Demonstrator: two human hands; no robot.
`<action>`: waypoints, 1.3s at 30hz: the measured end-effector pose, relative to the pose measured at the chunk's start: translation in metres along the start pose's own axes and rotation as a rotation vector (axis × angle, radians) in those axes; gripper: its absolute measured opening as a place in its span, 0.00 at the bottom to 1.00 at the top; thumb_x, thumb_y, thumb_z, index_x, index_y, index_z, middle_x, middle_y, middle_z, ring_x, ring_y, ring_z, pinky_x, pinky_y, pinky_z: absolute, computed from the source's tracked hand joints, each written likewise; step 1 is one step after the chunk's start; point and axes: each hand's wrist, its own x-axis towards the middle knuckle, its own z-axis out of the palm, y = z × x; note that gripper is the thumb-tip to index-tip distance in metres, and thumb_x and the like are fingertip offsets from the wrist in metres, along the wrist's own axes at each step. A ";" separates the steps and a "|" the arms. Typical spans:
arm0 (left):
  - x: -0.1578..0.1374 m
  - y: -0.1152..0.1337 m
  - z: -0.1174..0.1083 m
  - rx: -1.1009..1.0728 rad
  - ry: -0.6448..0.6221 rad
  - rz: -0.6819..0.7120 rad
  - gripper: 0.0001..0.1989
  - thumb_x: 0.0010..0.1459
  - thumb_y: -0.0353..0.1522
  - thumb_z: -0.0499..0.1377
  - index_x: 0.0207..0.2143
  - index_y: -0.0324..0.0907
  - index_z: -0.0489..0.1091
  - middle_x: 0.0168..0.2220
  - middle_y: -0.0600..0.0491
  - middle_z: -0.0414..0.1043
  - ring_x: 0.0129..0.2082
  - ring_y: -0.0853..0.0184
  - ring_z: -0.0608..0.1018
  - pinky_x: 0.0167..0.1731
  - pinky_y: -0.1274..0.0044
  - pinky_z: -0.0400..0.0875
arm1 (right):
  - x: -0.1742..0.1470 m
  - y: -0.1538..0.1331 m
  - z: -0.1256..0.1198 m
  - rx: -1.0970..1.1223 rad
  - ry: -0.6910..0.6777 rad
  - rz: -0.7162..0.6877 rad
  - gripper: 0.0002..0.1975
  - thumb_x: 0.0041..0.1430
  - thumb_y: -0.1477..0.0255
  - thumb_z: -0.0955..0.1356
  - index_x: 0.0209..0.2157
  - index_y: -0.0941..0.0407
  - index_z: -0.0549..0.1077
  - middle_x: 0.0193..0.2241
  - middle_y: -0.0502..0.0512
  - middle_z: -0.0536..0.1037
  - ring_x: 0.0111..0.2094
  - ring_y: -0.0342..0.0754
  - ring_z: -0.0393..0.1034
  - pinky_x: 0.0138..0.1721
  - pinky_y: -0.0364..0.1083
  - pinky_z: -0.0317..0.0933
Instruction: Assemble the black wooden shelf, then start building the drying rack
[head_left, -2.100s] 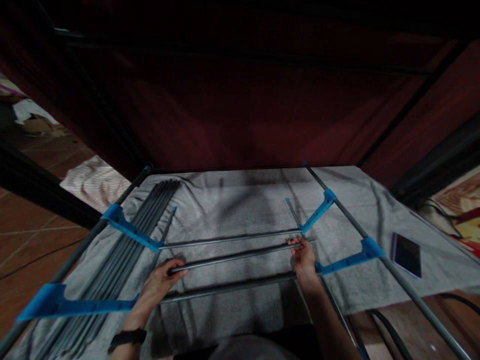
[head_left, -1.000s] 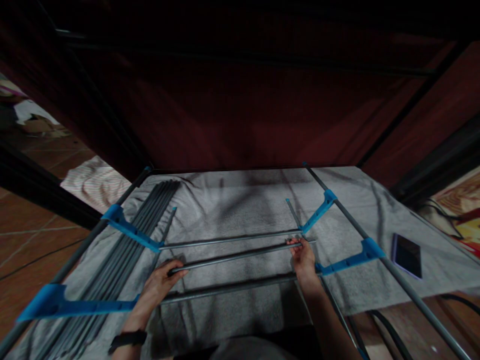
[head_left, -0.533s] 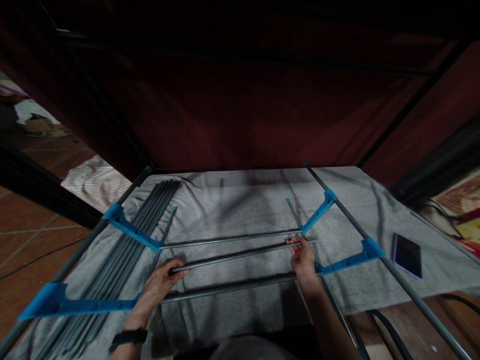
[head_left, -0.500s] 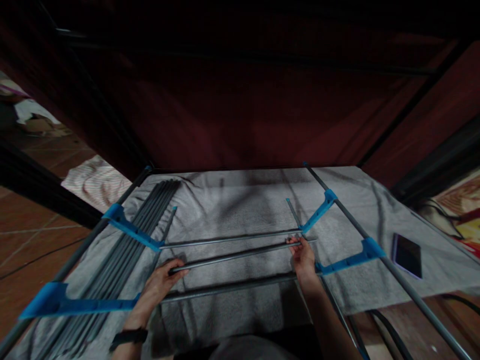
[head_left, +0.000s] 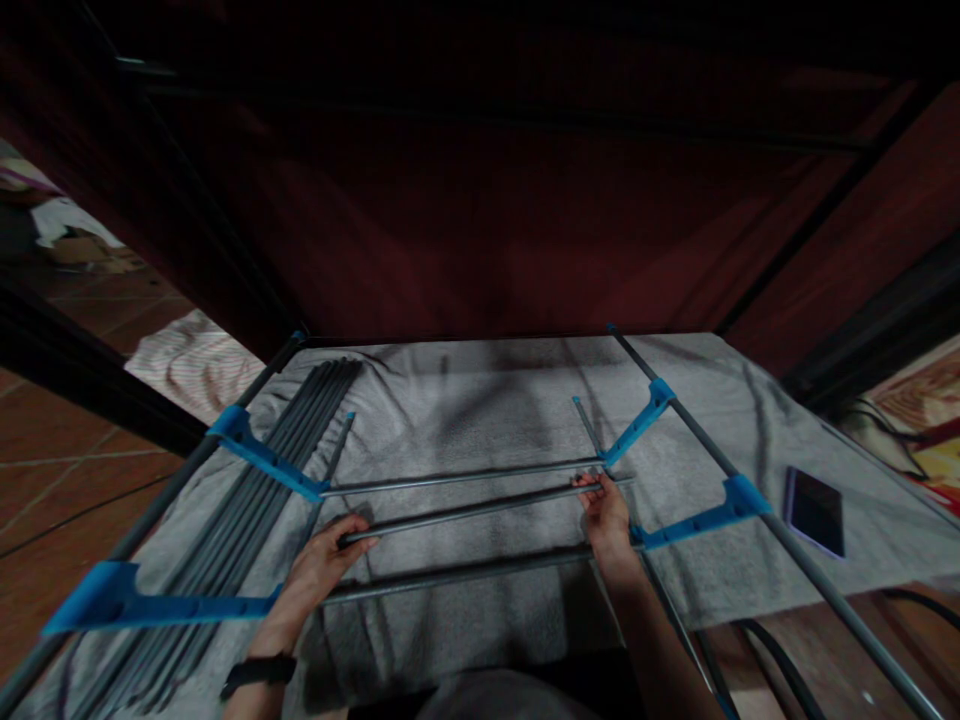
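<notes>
A loose grey metal tube (head_left: 472, 511) spans between my two hands, slightly tilted up to the right. My left hand (head_left: 334, 552) grips its left end between thumb and fingers. Near its right end, my right hand (head_left: 604, 508) pinches it. Two fixed crossbars run alongside: the far crossbar (head_left: 457, 478) beyond the tube and the near crossbar (head_left: 465, 576) on my side. Blue plastic brackets, including the upper left bracket (head_left: 266, 456) and the lower right bracket (head_left: 697, 522), join the crossbars to the left side pole (head_left: 165, 500) and right side pole (head_left: 701, 433).
A bundle of several grey tubes (head_left: 255, 500) lies on the left over a grey blanket (head_left: 495, 400). A phone (head_left: 815, 512) rests at the right. Behind stands a dark red panel (head_left: 495, 220) with dark posts. Tiled floor (head_left: 90, 430) shows at the left.
</notes>
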 end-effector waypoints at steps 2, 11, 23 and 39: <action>0.001 -0.001 0.000 0.015 0.001 0.030 0.19 0.49 0.50 0.61 0.33 0.45 0.77 0.36 0.51 0.78 0.38 0.60 0.79 0.37 0.73 0.74 | 0.000 0.000 0.001 0.006 0.001 0.000 0.01 0.56 0.73 0.67 0.31 0.55 0.70 0.23 0.45 0.78 0.24 0.41 0.75 0.35 0.41 0.72; 0.002 -0.005 0.002 -0.002 0.014 0.014 0.22 0.47 0.51 0.63 0.36 0.44 0.77 0.37 0.50 0.79 0.40 0.59 0.80 0.39 0.73 0.75 | -0.001 -0.001 0.003 0.009 0.027 0.004 0.02 0.56 0.74 0.67 0.29 0.55 0.69 0.22 0.45 0.77 0.24 0.41 0.74 0.34 0.41 0.73; 0.002 -0.005 0.001 0.060 0.068 0.137 0.22 0.52 0.53 0.60 0.33 0.45 0.77 0.35 0.50 0.76 0.40 0.58 0.79 0.38 0.72 0.75 | -0.002 -0.007 0.003 0.010 0.007 0.031 0.03 0.54 0.75 0.68 0.29 0.55 0.68 0.22 0.45 0.77 0.24 0.41 0.75 0.33 0.41 0.72; 0.001 -0.005 -0.001 0.071 0.140 0.146 0.25 0.50 0.56 0.60 0.33 0.45 0.77 0.37 0.49 0.78 0.42 0.57 0.79 0.43 0.69 0.75 | -0.002 -0.051 -0.003 0.172 0.063 -0.070 0.03 0.57 0.72 0.63 0.33 0.53 0.69 0.27 0.47 0.79 0.30 0.41 0.77 0.38 0.43 0.72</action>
